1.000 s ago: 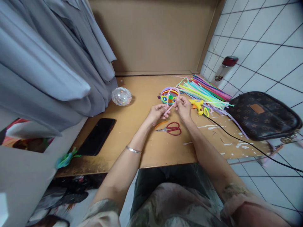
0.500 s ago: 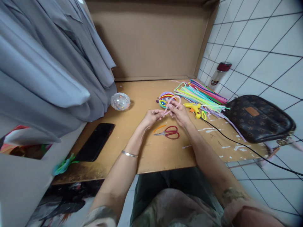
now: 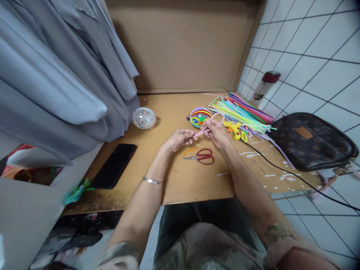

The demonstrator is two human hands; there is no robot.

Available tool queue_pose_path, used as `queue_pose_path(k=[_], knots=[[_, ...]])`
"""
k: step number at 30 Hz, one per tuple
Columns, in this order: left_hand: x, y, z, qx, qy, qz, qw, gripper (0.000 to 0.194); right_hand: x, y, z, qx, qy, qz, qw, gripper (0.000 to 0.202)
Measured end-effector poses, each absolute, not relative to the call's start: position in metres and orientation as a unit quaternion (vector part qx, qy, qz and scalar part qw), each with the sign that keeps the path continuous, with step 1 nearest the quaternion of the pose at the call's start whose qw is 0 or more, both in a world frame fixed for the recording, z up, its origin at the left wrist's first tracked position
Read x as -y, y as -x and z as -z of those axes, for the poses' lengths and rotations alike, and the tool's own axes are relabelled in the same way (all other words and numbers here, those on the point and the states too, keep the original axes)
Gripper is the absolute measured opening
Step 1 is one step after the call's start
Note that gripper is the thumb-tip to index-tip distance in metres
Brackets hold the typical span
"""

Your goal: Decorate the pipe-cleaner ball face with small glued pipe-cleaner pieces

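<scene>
both hands pinch a pink pipe cleaner (image 3: 211,122) above the surface (image 3: 180,176): left hand (image 3: 179,138) grips the ends, right hand (image 3: 216,132) the loop, keeping it taut & bent. scissors (image 3: 203,156) w/in reach.

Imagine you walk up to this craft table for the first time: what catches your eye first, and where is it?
The bright bundle of pipe cleaners fanned out at the table's back right, by the tiled wall. In the middle, the left hand and right hand pinch a pink pipe cleaner bent into a loop, with red scissors lying just below them.
</scene>
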State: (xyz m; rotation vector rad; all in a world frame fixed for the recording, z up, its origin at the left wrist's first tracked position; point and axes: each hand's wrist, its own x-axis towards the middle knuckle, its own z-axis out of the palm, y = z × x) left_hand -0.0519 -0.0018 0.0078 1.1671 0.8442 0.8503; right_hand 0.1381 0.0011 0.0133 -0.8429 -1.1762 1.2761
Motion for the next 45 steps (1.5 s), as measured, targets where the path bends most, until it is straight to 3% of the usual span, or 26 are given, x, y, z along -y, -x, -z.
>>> queue_pose_path(k=[13, 27, 40, 45], knots=[[0.005, 0.050, -0.008, -0.377, -0.565, -0.356, 0.641, 0.015, -0.002, -0.139, -0.012, 0.508, 0.377, -0.510, 0.583, 0.054], [-0.006, 0.051, -0.011, -0.469, -0.492, -0.551, 0.485, 0.033, -0.008, -0.151, -0.014, 0.411, 0.374, -0.528, 0.642, 0.053], [-0.017, 0.065, -0.006, -0.497, -0.458, -0.595, 0.435, 0.033, -0.004, -0.159, -0.017, 0.553, 0.383, -0.504, 0.542, 0.036], [-0.017, 0.068, -0.009, -0.505, -0.440, -0.604, 0.432, 0.030, -0.007, -0.155, -0.013, 0.600, 0.400, -0.425, 0.548, 0.030]])
